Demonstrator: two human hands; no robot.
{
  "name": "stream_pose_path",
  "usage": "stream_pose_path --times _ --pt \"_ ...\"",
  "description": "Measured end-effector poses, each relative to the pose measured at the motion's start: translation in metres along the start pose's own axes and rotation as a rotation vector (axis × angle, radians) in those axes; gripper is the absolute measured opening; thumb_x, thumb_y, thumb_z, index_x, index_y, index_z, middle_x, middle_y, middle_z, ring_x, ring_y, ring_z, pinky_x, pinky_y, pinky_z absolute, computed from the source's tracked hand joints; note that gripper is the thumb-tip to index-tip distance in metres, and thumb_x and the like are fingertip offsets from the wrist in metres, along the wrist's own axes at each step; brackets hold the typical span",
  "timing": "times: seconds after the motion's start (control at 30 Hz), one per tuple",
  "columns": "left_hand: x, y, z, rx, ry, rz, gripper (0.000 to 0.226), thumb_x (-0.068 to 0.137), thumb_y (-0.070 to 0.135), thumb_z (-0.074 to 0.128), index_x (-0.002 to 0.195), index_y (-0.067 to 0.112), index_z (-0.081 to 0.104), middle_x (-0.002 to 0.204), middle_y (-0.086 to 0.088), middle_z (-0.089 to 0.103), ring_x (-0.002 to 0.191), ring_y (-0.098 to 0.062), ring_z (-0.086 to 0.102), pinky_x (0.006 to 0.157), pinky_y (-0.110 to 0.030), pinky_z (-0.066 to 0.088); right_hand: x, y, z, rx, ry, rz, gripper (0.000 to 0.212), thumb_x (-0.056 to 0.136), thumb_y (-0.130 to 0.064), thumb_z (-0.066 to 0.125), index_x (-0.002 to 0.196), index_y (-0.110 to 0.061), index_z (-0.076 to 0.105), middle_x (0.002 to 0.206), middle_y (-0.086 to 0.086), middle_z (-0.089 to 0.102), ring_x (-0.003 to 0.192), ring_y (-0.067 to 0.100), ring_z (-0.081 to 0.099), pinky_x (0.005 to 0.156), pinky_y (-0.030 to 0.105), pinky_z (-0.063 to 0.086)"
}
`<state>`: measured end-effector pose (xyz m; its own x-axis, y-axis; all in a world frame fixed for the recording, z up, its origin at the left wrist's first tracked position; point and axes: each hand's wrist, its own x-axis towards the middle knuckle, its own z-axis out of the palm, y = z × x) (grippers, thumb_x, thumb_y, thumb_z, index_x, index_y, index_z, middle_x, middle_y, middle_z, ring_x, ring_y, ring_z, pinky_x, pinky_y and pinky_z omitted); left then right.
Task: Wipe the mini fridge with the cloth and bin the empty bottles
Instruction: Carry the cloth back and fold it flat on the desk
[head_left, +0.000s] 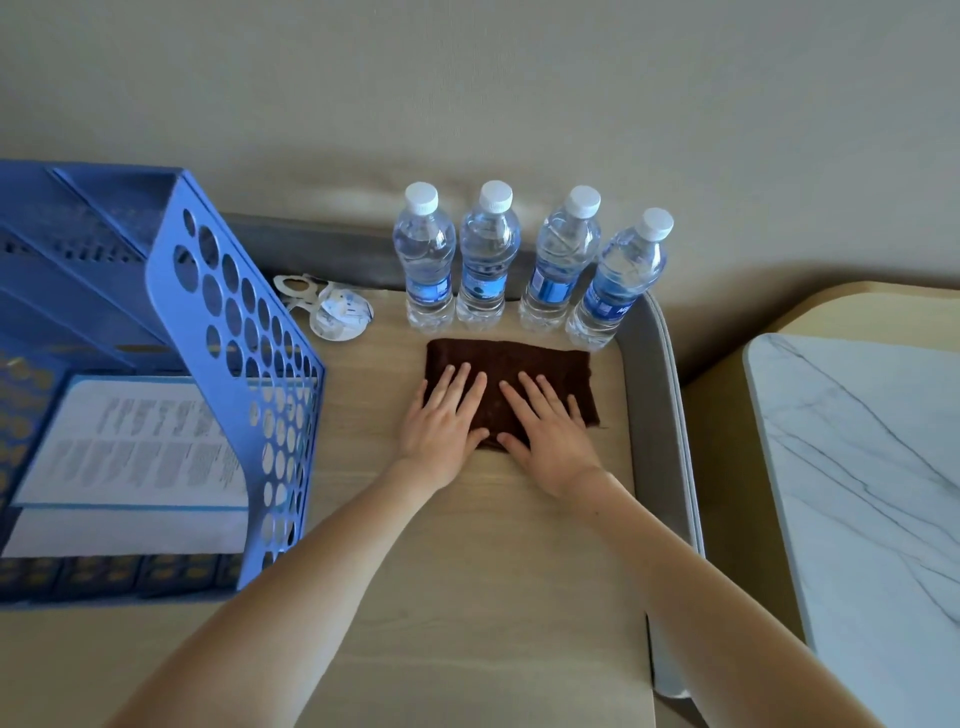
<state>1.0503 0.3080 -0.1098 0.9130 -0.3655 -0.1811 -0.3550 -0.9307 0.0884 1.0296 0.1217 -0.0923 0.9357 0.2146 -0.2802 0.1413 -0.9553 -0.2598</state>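
Both hands lie flat on the brown cloth (511, 379), left hand (441, 421) and right hand (548, 431) side by side, fingers (460, 382) spread, holding nothing. Four bottles (488, 254) stand just past the fingertips

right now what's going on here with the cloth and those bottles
A person has both hands flat on a folded dark brown cloth lying on a light wood-look top: left hand on its left part, right hand on its right. Just behind the cloth, four capped water bottles stand upright in a row by the wall. A blue perforated file rack holding papers sits to the left. No bottle is being touched.
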Motion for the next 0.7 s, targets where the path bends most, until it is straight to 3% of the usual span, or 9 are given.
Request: stream_pose_path --times 0.07,0.13,0.23,0.37,0.5,0.6,0.7 --pt "-0.001 0.003 -0.008 -0.034 -0.005 -0.005 0.073 0.099 0.052 0.038 0.157 0.021 0.007 0.166 -0.007 0.01 0.153 -0.023 0.008 0.121 -0.043 0.01 -0.004 -0.004 -0.006 0.084 0.001 0.015 0.065 0.102 -0.047 0.044 0.159 -0.033 0.014 0.168 -0.003 0.007 0.155 0.018 0.0 0.123 0.047 0.005" --pt "-0.007 0.008 -0.025 -0.084 0.053 0.02 0.064 0.099 0.045 0.045 0.153 0.016 0.028 0.158 -0.011 0.032 0.147 -0.028 0.028 0.118 -0.044 0.022 -0.012 -0.009 -0.018 0.228 0.073 0.045 0.06 0.103 -0.04 0.049 0.157 -0.025 0.027 0.165 0.003 0.022 0.154 0.022 0.012 0.124 0.044 0.014" --pt "-0.025 0.015 -0.051 -0.17 0.235 0.085 0.044 0.096 0.033 0.055 0.132 0.007 0.057 0.122 -0.012 0.062 0.113 -0.033 0.058 0.094 -0.045 0.048 -0.037 -0.014 -0.037 0.305 0.25 -0.003 0.049 0.101 -0.03 0.056 0.146 -0.011 0.049 0.146 0.01 0.051 0.14 0.029 0.04 0.113 0.042 0.038" --pt "-0.065 0.034 -0.081 -0.208 0.415 0.101 0.032 0.094 0.03 0.054 0.112 0.006 0.065 0.097 -0.008 0.064 0.089 -0.031 0.06 0.072 -0.045 0.051 -0.086 -0.019 -0.054 0.254 0.475 -0.095 0.035 0.094 -0.018 0.069 0.124 -0.001 0.066 0.117 0.014 0.068 0.111 0.035 0.062 0.091 0.047 0.054" --pt "-0.118 0.065 -0.096 -0.183 0.546 0.085 0.031 0.096 0.033 0.05 0.109 0.009 0.066 0.095 -0.004 0.065 0.085 -0.026 0.059 0.066 -0.037 0.049 -0.142 -0.021 -0.056 0.206 0.589 -0.16 0.028 0.09 -0.013 0.073 0.114 0.0 0.07 0.105 0.014 0.071 0.095 0.036 0.067 0.077 0.046 0.058" --pt "-0.159 0.092 -0.09 -0.192 0.569 0.078 0.033 0.097 0.033 0.05 0.115 0.01 0.065 0.102 -0.003 0.066 0.091 -0.024 0.06 0.076 -0.035 0.048 -0.189 -0.019 -0.042 0.201 0.535 -0.167 0.036 0.093 -0.026 0.068 0.124 -0.007 0.066 0.119 0.009 0.068 0.111 0.03 0.062 0.091 0.045 0.055" --pt "-0.198 0.123 -0.071 -0.24 0.504 0.035 0.038 0.095 0.037 0.05 0.117 0.01 0.065 0.106 -0.002 0.067 0.093 -0.023 0.06 0.08 -0.035 0.048 -0.231 -0.013 -0.018 0.138 0.478 -0.185 0.048 0.095 -0.043 0.058 0.131 -0.012 0.062 0.131 0.006 0.063 0.127 0.027 0.053 0.11 0.045 0.042"
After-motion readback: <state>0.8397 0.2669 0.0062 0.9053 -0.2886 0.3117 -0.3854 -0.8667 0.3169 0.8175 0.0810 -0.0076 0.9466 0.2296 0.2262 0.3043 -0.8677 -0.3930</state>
